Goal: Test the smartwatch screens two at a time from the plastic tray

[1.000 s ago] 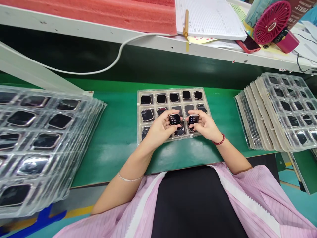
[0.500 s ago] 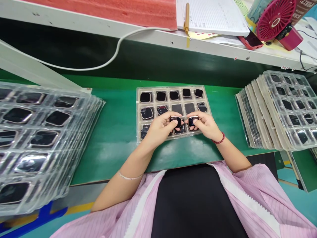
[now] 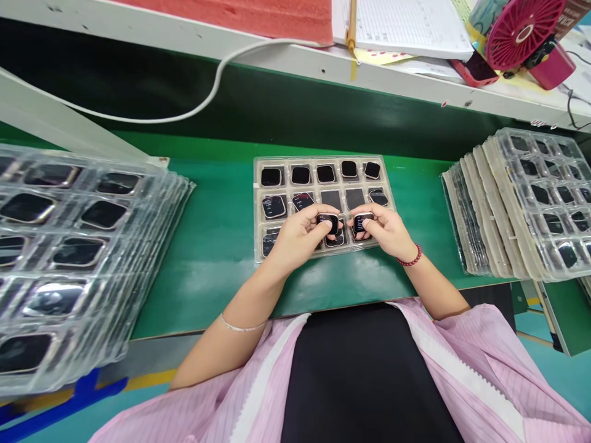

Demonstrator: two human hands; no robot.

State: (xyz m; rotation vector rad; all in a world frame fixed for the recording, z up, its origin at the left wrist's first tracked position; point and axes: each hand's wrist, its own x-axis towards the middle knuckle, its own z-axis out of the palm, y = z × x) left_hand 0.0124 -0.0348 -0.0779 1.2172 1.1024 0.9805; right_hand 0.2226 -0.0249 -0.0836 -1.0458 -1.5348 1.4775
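Observation:
A clear plastic tray [image 3: 295, 161] lies on the green table, its compartments holding several square watches with dark screens. Over its front part, my left hand [image 3: 302, 237] grips a watch [image 3: 327, 224] between thumb and fingers, the thumb on the screen. Beside it my right hand [image 3: 386, 230] pinches another watch [image 3: 362, 222], whose screen shows small light text. The two held watches are close together but apart. Two compartments in the middle row, behind my hands, have no watch in them. My hands partly cover the front row.
A tall stack of trays with watches [image 3: 78, 252] stands at the left, another stack [image 3: 540, 203] at the right. Above the table's back runs a white shelf [image 3: 277, 58] with papers, a pen, a phone and a pink fan [image 3: 525, 34]. A white cable [image 3: 203, 107] hangs below it.
The view has shifted slightly. Both hands keep hold of their watches in nearly the same place over the tray.

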